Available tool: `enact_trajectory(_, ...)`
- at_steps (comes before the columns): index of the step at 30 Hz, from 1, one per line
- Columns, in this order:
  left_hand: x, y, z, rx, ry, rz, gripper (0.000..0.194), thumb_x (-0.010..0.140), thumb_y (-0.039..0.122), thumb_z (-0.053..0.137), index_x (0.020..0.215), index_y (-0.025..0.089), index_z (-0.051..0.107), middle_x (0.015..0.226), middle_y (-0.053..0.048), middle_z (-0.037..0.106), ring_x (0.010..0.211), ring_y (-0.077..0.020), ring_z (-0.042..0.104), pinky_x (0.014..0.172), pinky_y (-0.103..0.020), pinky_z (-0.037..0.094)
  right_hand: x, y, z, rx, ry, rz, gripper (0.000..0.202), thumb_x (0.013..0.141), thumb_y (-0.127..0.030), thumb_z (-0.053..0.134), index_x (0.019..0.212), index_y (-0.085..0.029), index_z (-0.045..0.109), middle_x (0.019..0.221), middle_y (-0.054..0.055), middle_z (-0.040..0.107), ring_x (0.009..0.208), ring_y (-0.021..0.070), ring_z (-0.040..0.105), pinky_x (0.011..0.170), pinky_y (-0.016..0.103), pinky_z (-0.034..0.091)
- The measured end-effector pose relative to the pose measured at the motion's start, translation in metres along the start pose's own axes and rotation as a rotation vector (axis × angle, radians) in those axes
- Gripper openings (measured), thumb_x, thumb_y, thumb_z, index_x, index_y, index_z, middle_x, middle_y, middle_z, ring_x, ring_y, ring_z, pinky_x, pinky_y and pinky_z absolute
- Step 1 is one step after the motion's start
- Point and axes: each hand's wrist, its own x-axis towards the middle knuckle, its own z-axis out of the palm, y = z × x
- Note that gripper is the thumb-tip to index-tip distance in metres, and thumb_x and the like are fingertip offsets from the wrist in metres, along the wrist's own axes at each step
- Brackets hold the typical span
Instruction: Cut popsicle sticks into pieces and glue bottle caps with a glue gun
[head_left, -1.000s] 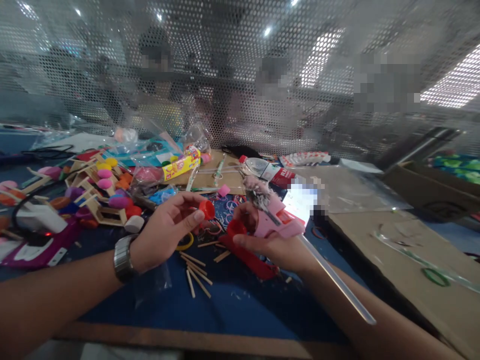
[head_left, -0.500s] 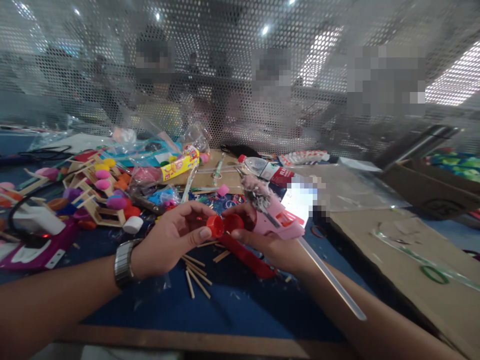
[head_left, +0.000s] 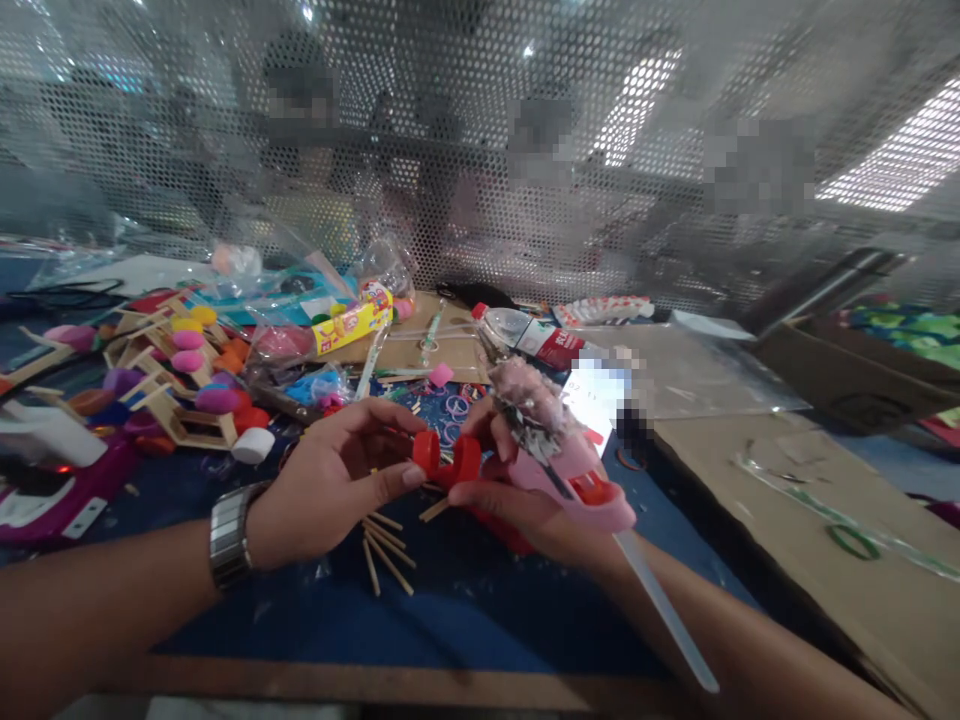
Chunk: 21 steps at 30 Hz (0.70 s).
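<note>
Between thumb and fingers my left hand [head_left: 322, 485] pinches a small red bottle cap [head_left: 426, 453]. My right hand [head_left: 517, 490] grips a second red cap [head_left: 466, 462], close beside the first; whether the two touch is hard to tell. A pink glue gun [head_left: 577, 485] is also in my right hand, with a clear glue stick [head_left: 667, 610] sticking out toward the lower right. Grey and pinkish residue covers the gun's front. Thin wooden sticks [head_left: 386, 550] lie on the blue table [head_left: 480, 610] below my hands.
At left are colourful caps, small wooden frames [head_left: 191, 420] and a purple device [head_left: 90, 490]. A yellow box [head_left: 354, 322], a red-labelled bottle [head_left: 529, 338] and a lit phone [head_left: 592, 395] lie behind my hands. Cardboard [head_left: 787, 520] covers the right side.
The right cap has turned from facing the camera to more edge-on. The glue gun has tilted and shifted slightly right and down in my right hand. My left hand still holds its cap.
</note>
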Motion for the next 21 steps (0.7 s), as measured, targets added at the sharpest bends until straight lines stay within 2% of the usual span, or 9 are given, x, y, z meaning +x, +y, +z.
enact_trajectory(1,-0.001,0.000,0.000,0.016,-0.011,0.019,0.027,0.078,0.019,0.081,0.101,0.015,0.066,0.091,-0.005,0.074,0.082,-0.0138,0.072,0.076,-0.021,0.059,0.000,-0.002,0.000,-0.026,0.047,-0.058,0.038,0.071,-0.040,0.086,0.089,-0.025,0.056,0.092,-0.001,0.061,0.075,0.0168,0.058,0.067,0.031,0.051)
enact_trajectory(4,-0.002,0.000,0.001,0.080,-0.036,0.079,0.027,0.079,0.020,0.080,0.102,0.016,0.067,0.091,-0.004,0.074,0.081,-0.0123,0.071,0.075,-0.019,0.058,0.000,-0.011,0.001,-0.175,0.061,-0.147,0.037,0.069,-0.039,0.088,0.083,-0.025,0.057,0.088,0.000,0.062,0.079,0.0198,0.062,0.078,0.037,0.055)
enact_trajectory(8,-0.003,0.000,0.001,0.161,-0.055,0.122,0.025,0.080,0.021,0.080,0.101,0.017,0.068,0.092,-0.005,0.075,0.082,-0.0131,0.070,0.077,-0.021,0.058,0.001,-0.019,0.001,-0.267,0.056,-0.247,0.031,0.075,-0.041,0.083,0.095,-0.028,0.063,0.089,0.001,0.066,0.095,0.0261,0.067,0.089,0.043,0.056)
enact_trajectory(11,-0.003,0.000,0.001,0.201,-0.072,0.142,0.025,0.080,0.022,0.079,0.102,0.017,0.069,0.091,-0.005,0.075,0.081,-0.0138,0.070,0.077,-0.022,0.059,0.001,-0.019,0.000,-0.320,0.022,-0.303,0.030,0.076,-0.038,0.083,0.098,-0.030,0.064,0.095,0.002,0.068,0.102,0.0268,0.067,0.094,0.044,0.056)
enact_trajectory(16,-0.003,0.000,0.002,0.211,-0.069,0.163,0.025,0.079,0.021,0.080,0.101,0.017,0.069,0.089,-0.005,0.075,0.079,-0.0137,0.070,0.075,-0.022,0.059,0.001,-0.019,0.000,-0.344,0.023,-0.319,0.026,0.078,-0.037,0.082,0.096,-0.030,0.064,0.094,0.002,0.069,0.102,0.0267,0.067,0.092,0.044,0.057)
enact_trajectory(21,-0.003,0.000,0.003,0.204,-0.065,0.164,0.025,0.079,0.021,0.080,0.101,0.016,0.069,0.089,-0.006,0.074,0.078,-0.0151,0.071,0.074,-0.024,0.060,0.000,-0.021,0.000,-0.385,0.032,-0.329,0.027,0.079,-0.039,0.081,0.096,-0.027,0.064,0.093,0.002,0.069,0.089,0.0243,0.068,0.080,0.039,0.058)
